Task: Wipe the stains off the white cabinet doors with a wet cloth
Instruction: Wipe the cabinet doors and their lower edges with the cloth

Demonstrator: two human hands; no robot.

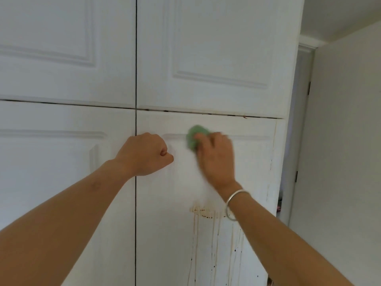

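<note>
Two hands at mid-frame, both against the lower right cabinet door (165,223). My left hand (145,154), at centre just right of the vertical seam (136,203), is a closed fist with fingers curled into the palm and gripping nothing. My right hand (215,159), right of centre, is motion-blurred. Its fingers appear clamped round the green cloth (193,137), which sits bunched on the door's upper moulding. Silver bangle (234,203) on my right wrist. Brown stain (206,211) with drip trails marks the same door, lower centre-right, below the wrist and apart from the cloth.
</note>
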